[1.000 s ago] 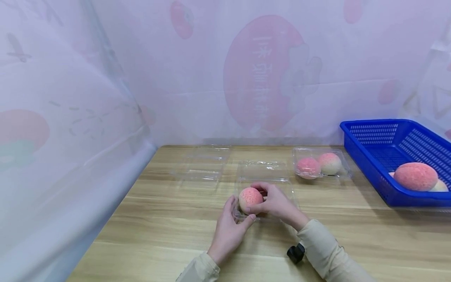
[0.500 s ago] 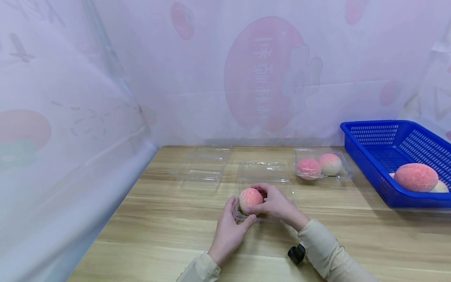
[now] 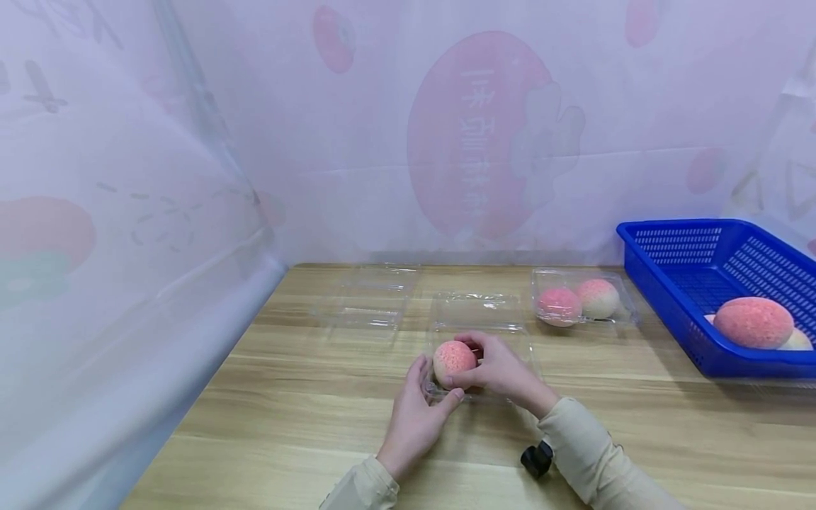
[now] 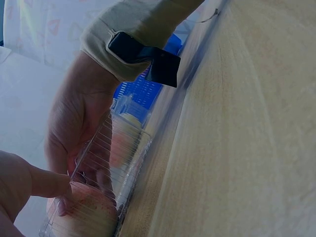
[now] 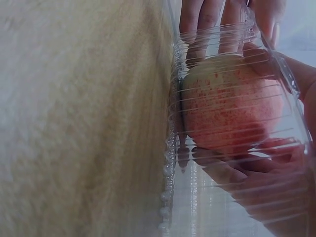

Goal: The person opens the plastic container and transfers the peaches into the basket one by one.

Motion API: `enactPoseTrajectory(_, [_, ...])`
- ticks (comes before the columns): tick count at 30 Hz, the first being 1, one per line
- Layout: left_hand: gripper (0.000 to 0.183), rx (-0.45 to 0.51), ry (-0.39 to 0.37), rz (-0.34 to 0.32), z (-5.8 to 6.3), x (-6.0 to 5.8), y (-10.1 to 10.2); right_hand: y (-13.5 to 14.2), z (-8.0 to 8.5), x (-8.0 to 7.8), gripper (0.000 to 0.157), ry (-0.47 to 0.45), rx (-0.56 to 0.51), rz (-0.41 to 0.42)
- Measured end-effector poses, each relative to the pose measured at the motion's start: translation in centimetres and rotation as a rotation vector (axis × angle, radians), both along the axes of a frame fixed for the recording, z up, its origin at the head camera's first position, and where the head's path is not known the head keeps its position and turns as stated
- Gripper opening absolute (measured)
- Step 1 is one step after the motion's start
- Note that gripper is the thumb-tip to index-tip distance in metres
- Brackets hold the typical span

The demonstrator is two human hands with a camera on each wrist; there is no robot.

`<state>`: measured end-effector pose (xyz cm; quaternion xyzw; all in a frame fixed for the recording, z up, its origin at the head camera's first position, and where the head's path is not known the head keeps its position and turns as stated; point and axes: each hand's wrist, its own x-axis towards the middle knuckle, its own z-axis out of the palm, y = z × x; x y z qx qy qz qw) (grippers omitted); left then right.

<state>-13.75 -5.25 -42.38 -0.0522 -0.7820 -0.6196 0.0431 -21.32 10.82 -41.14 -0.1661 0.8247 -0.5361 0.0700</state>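
Pink-cream ball [image 3: 454, 363] between hands [image 3: 413, 423] [image 3: 506, 372], inside clear box [image 3: 510, 341], right one gripping

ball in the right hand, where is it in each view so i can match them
Head: the ball is below and slightly right of picture centre.
Left wrist: the ball is at the bottom, left of centre.
Right wrist: the ball is right of centre, seen through ridged clear plastic.
Shared landmark: the clear box holding it.

Blue basket [image 3: 701, 276] cut off at the head view's right edge — held pink ball [image 3: 453, 363] partly behind the right hand [image 3: 503, 370].
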Motion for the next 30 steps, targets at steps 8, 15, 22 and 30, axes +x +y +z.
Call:
enactPoseTrajectory(8, [0.087,0.012,0.005,-0.008,0.02,0.12,0.01,0.04,-0.02,0.11,0.070,0.019,0.002,-0.002])
enactPoseTrajectory(15, [0.086,0.012,0.011,-0.004,-0.06,0.09,0.06,0.00,0.04,0.13,0.070,0.029,0.010,-0.001])
enactPoseTrajectory(22, [0.088,-0.007,0.011,0.003,0.10,0.18,0.09,0.07,0.29,0.26,0.076,0.016,0.025,-0.009])
enactPoseTrajectory(30, [0.092,-0.044,-0.001,0.025,0.02,0.23,0.08,0.18,0.27,0.32,0.076,0.045,0.008,-0.021])
